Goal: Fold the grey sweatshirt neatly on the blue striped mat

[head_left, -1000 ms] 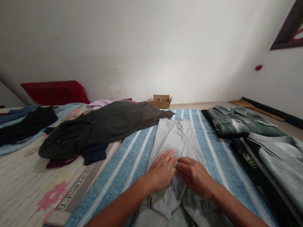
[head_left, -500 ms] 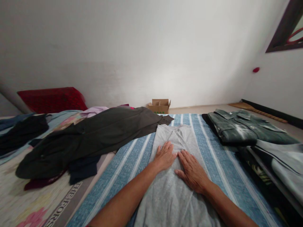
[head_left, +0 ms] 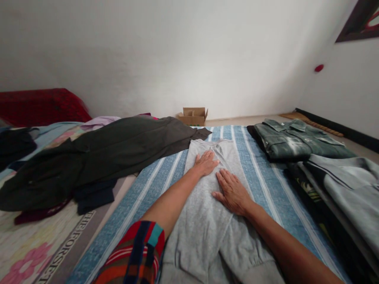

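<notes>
Grey sweatpants (head_left: 195,240) lie flat, lengthwise, on a blue striped cloth (head_left: 124,225), with a ribbed cuff near the bottom of the view. My left hand (head_left: 205,163) presses flat on the far part of the sweatpants, fingers spread and holding nothing. A little nearer, my right hand (head_left: 232,193) rests palm down on the same grey fabric. The two hands are apart. A multicoloured striped sleeve (head_left: 134,252) covers my left upper arm.
A dark olive garment (head_left: 118,150) lies left of the sweatpants, on a floral mat (head_left: 29,244). Folded green shirts (head_left: 296,142) and a folded grey garment (head_left: 349,189) sit to the right. A cardboard box (head_left: 192,117) stands by the far wall.
Both hands have slid farther along the sweatpants, away from me. More of the trouser legs shows, and my striped sleeve has come into view at the bottom.
</notes>
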Available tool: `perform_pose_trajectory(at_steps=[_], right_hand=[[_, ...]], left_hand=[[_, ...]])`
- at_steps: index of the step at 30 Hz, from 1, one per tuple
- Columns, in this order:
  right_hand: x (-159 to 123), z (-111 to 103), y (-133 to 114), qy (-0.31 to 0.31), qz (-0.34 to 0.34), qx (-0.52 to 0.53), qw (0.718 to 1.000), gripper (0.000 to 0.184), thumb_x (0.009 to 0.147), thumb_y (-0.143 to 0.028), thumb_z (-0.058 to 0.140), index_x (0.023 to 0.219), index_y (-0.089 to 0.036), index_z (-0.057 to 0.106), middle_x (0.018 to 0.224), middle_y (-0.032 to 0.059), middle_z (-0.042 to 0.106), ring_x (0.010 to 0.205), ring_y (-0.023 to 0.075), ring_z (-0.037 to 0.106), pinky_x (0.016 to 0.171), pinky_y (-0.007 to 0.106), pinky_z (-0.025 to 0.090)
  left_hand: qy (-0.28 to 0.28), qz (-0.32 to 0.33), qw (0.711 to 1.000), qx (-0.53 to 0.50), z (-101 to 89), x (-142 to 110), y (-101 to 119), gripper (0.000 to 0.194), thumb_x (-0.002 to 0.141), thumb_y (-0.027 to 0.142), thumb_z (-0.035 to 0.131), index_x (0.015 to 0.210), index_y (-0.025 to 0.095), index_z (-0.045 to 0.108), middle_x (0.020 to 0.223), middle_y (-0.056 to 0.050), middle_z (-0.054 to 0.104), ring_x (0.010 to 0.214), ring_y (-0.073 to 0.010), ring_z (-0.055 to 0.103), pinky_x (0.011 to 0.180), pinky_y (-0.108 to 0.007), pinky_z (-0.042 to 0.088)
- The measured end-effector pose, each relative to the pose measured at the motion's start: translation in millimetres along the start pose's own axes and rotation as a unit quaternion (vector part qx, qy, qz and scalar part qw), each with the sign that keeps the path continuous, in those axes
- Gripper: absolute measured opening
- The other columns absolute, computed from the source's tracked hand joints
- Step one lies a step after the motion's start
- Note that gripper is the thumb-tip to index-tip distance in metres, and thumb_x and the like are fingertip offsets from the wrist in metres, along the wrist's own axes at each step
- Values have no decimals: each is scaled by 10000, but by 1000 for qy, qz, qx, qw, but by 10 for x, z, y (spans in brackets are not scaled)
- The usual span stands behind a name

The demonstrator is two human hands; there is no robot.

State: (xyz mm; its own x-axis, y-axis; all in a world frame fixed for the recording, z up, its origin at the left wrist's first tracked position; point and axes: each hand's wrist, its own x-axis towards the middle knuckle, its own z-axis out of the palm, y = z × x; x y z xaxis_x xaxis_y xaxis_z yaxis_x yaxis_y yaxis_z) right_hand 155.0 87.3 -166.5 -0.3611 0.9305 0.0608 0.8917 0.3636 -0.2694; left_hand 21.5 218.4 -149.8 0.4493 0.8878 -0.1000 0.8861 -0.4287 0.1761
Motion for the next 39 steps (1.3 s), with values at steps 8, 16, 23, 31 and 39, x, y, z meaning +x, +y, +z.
perform_pose_trajectory(at_steps=[8, 16, 23, 31, 39], right_hand=[[-366, -129, -58, 71, -56, -10, 996, 765, 896, -640, 295, 1428, -90, 314, 1482, 182, 278, 1384, 284, 205, 1100, 476, 206], [-623, 49, -68, 34, -46, -45, 997, 829, 875, -687, 259, 1392, -50, 375, 1474, 213, 273, 1375, 318, 219, 1093, 485, 213], [-798, -147, -221, 22, -35, -27, 999, 859, 856, -710, 272, 1414, -62, 341, 1478, 205, 270, 1379, 313, 210, 1100, 481, 198], [-963, 11, -302, 3, -40, -12, 999, 841, 856, -695, 320, 1407, -60, 352, 1475, 205, 276, 1376, 322, 211, 1086, 497, 227], [-1250, -301, -504, 22, -37, 38, 998, 627, 901, -541, 405, 1358, -113, 441, 1408, 177, 414, 1323, 296, 343, 1094, 489, 240]], left_hand=[[36, 69, 996, 32, -150, -993, 260, 438, 950, 306, 284, 1325, 111, 400, 1470, -154, 329, 1374, -220, 251, 1108, -436, 223], [2, 67, 997, 31, 233, -1834, 287, 610, 938, 447, 317, 1422, 77, 289, 1526, -161, 170, 1412, -256, 104, 1131, -463, 152], [24, 64, 997, 28, 21, -2047, 368, 607, 946, 481, 285, 1411, 93, 320, 1521, -166, 188, 1409, -253, 125, 1126, -452, 178], [-21, 39, 998, 36, 212, -2314, 395, 710, 916, 568, 282, 1454, 106, 232, 1535, -145, 137, 1415, -264, 76, 1128, -476, 121], [-16, 30, 999, 25, 194, -2294, 407, 689, 909, 548, 317, 1453, 132, 245, 1537, -131, 139, 1415, -255, 96, 1123, -474, 124]])
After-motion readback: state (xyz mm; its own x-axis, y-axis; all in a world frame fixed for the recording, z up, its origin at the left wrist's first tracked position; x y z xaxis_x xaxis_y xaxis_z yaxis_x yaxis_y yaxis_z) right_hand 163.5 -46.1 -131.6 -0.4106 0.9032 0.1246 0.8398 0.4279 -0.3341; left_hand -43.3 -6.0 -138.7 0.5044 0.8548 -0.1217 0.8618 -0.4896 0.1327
